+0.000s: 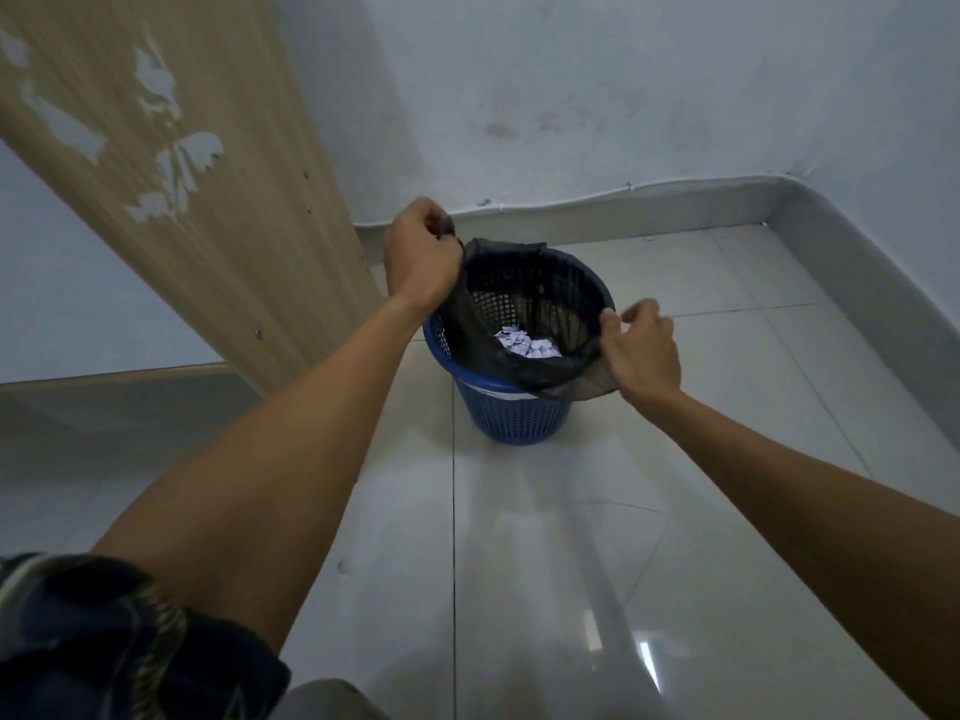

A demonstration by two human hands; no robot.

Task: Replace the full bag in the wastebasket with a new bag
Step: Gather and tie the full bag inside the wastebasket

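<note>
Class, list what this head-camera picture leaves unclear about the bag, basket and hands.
Head view, contents of the bag: only some paper shows; dark folds hide the rest.
Head view, fingers of the left hand: mostly curled behind it where it grips the bag.
Head view, far outer side of the basket: hidden by its own rim and the bag.
Head view, sleeve: cut off by the bottom-left edge.

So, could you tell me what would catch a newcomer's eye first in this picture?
The blue mesh wastebasket stands on pale floor tiles near the wall corner, lined with a black bag holding crumpled white paper. The left hand pinches the bag's edge at the left rim, the right hand at the right rim.
</note>
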